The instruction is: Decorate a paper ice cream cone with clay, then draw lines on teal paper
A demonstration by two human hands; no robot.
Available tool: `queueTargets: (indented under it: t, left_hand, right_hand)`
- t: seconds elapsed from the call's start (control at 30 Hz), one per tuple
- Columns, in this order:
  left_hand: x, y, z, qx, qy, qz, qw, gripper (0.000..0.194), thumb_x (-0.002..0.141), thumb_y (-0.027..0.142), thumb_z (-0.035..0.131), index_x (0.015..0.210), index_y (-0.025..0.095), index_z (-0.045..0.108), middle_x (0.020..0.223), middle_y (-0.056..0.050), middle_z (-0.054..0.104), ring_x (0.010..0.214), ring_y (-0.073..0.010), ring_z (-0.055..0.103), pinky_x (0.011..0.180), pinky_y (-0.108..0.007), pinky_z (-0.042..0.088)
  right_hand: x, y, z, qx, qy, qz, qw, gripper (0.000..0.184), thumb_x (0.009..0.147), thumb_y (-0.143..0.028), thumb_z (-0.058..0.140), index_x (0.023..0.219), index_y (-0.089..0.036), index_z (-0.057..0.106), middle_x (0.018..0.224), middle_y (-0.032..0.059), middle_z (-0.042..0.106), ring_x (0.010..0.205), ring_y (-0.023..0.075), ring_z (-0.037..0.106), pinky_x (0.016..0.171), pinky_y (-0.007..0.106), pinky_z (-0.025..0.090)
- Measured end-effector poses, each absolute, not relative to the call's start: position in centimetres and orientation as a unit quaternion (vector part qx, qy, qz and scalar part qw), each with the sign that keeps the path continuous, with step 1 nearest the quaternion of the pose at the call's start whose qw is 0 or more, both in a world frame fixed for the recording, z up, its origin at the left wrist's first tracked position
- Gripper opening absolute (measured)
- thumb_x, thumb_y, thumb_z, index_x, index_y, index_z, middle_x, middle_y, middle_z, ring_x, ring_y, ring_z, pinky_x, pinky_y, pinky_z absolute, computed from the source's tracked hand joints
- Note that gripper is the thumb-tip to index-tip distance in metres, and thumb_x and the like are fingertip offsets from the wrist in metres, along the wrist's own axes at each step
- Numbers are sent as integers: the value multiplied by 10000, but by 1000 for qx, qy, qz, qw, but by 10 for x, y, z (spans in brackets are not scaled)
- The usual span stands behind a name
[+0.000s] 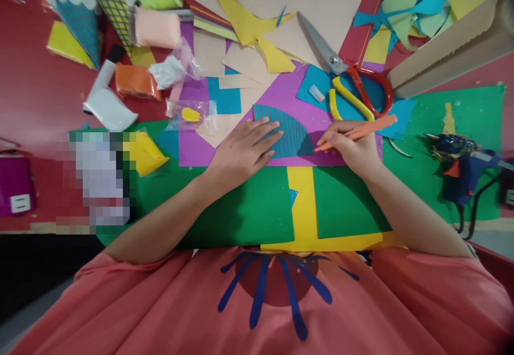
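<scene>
A blue fan-shaped piece (291, 130) with dark stripes lies flat on a purple sheet (193, 151). My left hand (247, 149) rests on its left part, fingers stretched out. At its right corner my right hand (355, 149) grips an orange pen (371, 128), the tip down by the end of the stripes. Scissors (341, 66) with red and yellow handles lie just beyond my right hand, blades pointing away. Near my left hand sits a small clear packet (191, 114) with a yellow lump inside.
Packets of orange clay (137, 82), pink clay (157, 27) and yellow clay (145, 153) lie at the left, below finished cones (76, 17). A blue glue gun (461, 175) with its cord lies right. Paper scraps (413, 1) and a cardboard piece (450, 44) fill the back right.
</scene>
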State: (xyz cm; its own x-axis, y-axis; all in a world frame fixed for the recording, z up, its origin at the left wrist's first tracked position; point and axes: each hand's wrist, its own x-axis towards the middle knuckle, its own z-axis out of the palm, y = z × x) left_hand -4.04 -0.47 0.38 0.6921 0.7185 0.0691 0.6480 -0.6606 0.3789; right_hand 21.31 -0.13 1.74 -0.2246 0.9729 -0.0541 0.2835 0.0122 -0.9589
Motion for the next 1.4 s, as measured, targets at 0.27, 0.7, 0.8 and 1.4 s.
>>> queueTargets:
  t: [0.27,0.7,0.8,1.4]
  left_hand:
    - [-40,-7,2,894,411,147,103,334,946,176,463,1219,226,650,1293,-103,611,1247,-264,561,1092,-497,449]
    - [-18,-14,11,940,312,114,79,389,984,219,458,1359,153,538,1412,-145,560,1342,-281,505,1097,-465,445]
    - [-15,-9,10,946,296,97,87,350,987,254,463,1304,181,590,1329,-120,628,1271,-276,565,1075,-477,461]
    - [-20,-4,-2,942,285,136,110,337,972,242,469,1273,186,611,1335,-132,619,1264,-289,558,1044,-501,470]
  right_hand:
    - [212,1,14,-493,-565,506,425,360,848,-554,637,721,-223,694,615,-11,661,469,92,581,417,225,438]
    - [209,2,16,-503,-583,496,401,149,817,-329,713,726,-226,654,640,-23,647,486,88,560,450,246,434]
    - [208,3,17,-508,-588,488,397,133,809,-264,705,706,-217,636,627,-26,636,480,79,554,444,237,428]
    - [195,5,11,-556,-647,397,339,338,845,-163,602,566,-211,416,543,-38,506,528,98,484,520,262,368]
